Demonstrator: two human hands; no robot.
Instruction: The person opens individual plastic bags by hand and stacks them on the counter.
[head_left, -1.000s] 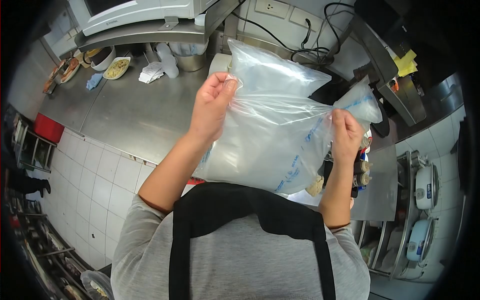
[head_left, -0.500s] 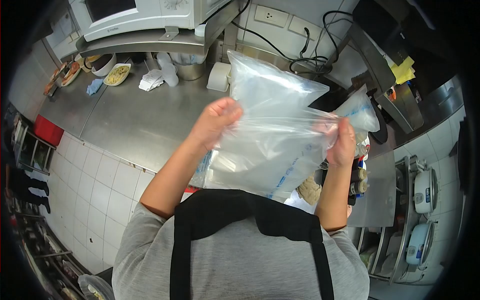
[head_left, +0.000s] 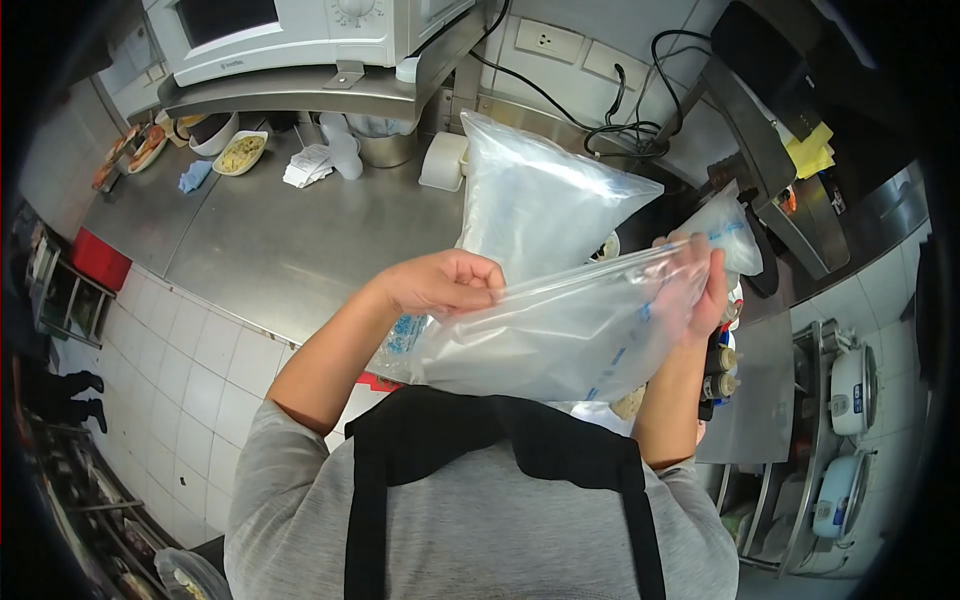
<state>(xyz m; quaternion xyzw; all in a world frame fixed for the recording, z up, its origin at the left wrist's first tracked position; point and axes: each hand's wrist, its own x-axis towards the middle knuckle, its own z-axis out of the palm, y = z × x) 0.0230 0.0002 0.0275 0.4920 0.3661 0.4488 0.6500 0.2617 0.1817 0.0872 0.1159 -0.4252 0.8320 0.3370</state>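
Item one: a clear plastic bag (head_left: 555,340) with blue print, stretched between your two hands, in front of your chest and over the near edge of the steel counter (head_left: 330,235). Its long axis runs crosswise along the folded upper edge, slanting so that the right end lies farther from you; the body of the film falls from there towards your apron (head_left: 450,425). Neither hand is nearer, since each has an end.

Item two: your left hand (head_left: 450,282), narrow, thumb and forefinger pinched together on the left part of the upper edge.

Item three: your right hand (head_left: 708,290), curled round the right end, fingers showing through the film; whether they sit inside the bag or behind it cannot be told from here.

Item four: a puffed pouch (head_left: 545,200), clear, just beyond the upper edge.

Item five: a smaller pouch (head_left: 738,240), blue-printed, just past your right hand.

Item six: sauce bottles (head_left: 718,385), beside your right forearm.
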